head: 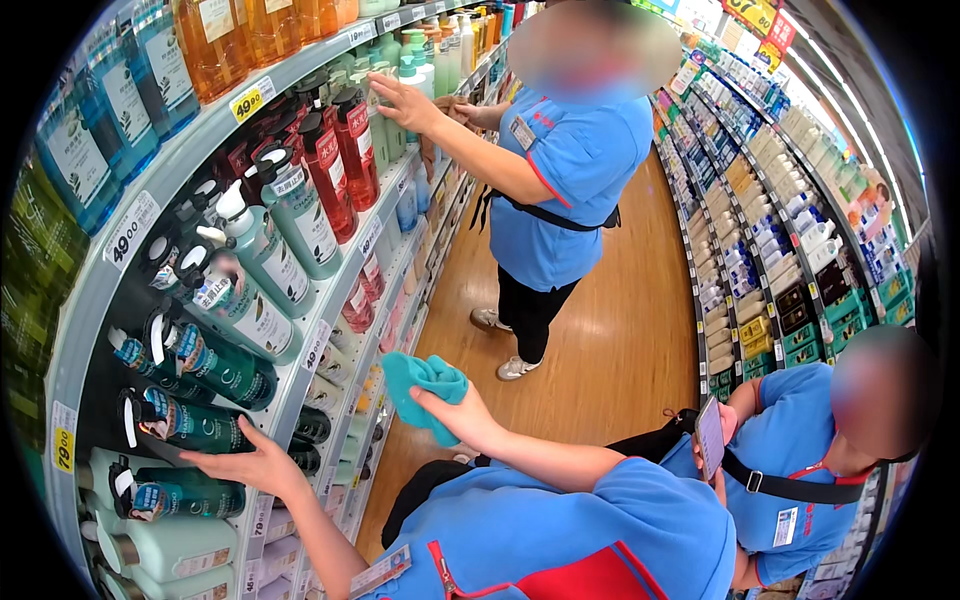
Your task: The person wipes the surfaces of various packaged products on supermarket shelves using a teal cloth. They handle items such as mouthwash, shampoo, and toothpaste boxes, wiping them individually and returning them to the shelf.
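My left hand [251, 459] reaches into the shelf at the lower left. Its thumb and straight fingers lie around the lower end of a dark green pump bottle [202, 429]; how firmly they press cannot be seen. Another dark green pump bottle [199, 496] stands just below that hand in the picture. Bunched in my right hand [459, 411] is a teal cloth [420, 390], held out over the aisle beside the shelf front. Pale green pump bottles [259, 326] with white labels share the same shelf, further along.
Price tags line the shelf edge [289, 401]. Red pump bottles [352, 150] stand farther along. One person in a blue shirt [562, 180] reaches to the same shelving. Another person [787, 465], close on my right, holds a phone [709, 439]. Stocked shelving [780, 247] runs across the aisle.
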Available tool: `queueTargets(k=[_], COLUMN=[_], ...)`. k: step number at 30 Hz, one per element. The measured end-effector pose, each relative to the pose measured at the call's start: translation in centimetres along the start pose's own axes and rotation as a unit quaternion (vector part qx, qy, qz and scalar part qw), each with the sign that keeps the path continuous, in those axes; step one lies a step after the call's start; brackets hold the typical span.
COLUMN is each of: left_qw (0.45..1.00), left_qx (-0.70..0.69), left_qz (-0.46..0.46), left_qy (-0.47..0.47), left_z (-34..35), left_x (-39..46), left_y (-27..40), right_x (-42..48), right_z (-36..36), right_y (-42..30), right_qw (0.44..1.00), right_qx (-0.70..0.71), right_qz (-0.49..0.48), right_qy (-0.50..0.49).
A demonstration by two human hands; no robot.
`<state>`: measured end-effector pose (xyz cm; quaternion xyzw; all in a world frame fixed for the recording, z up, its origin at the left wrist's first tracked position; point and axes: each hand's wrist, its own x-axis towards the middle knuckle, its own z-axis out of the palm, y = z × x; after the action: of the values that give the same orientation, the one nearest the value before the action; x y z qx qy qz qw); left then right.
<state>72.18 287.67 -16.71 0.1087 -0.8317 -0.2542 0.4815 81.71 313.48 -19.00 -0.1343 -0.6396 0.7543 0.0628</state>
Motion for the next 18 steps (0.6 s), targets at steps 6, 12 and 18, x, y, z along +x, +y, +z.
queueTargets(k=[6,12,18], left_qw=[0.999,0.995,0.997], left_qx=[0.032,0.027,0.016], left_qz=[0.012,0.094,0.047], left_qy=[0.015,0.035,-0.057], left_z=[0.6,-2.0,-6.1], left_x=[-0.3,-1.3,-4.0], left_y=[-0.3,2.0,2.7], right_x=[1.2,11.4,12.6], right_z=[-2.3,-14.4,-20.3], right_y=[-1.9,-13.2,1.9], right_qw=[0.997,0.696,0.767], right_qx=[0.015,-0.352,-0.600], right_qz=[-0.066,-0.537,-0.073], right_qy=[0.036,0.322,0.214])
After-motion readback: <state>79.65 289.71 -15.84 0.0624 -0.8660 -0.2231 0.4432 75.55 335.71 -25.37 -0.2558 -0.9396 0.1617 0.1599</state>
